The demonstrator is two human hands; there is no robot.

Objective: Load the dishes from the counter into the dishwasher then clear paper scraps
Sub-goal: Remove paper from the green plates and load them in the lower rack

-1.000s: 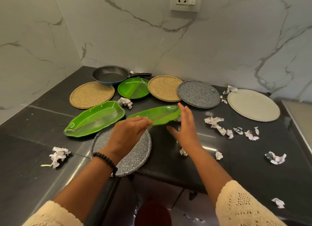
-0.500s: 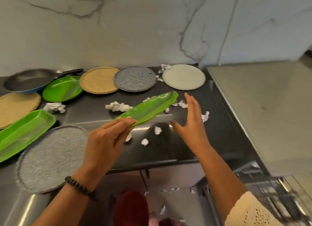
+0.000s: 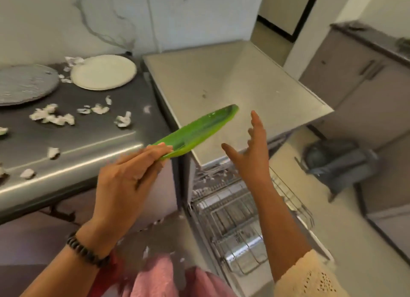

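The dark grey counter point(image 3: 88, 139) fills the left half of the frame, and beside it, in the centre and upper right, sits the pale flat top of the dishwasher point(image 3: 239, 92), with its wire rack point(image 3: 233, 219) pulled out at lower centre. In the middle of the frame the left hand point(image 3: 124, 181) pinches the near end of a long green leaf-shaped dish point(image 3: 199, 130) between thumb and fingers, holding it tilted in the air past the counter's edge, above the rack's near corner. The right hand point(image 3: 255, 154) hangs just right of the dish, fingers spread and straight, grasping nothing. At the upper left of the frame a white round plate point(image 3: 103, 71) and a speckled grey plate point(image 3: 24, 83) lie on the counter. Crumpled paper scraps point(image 3: 53, 117) are scattered below them across the counter.
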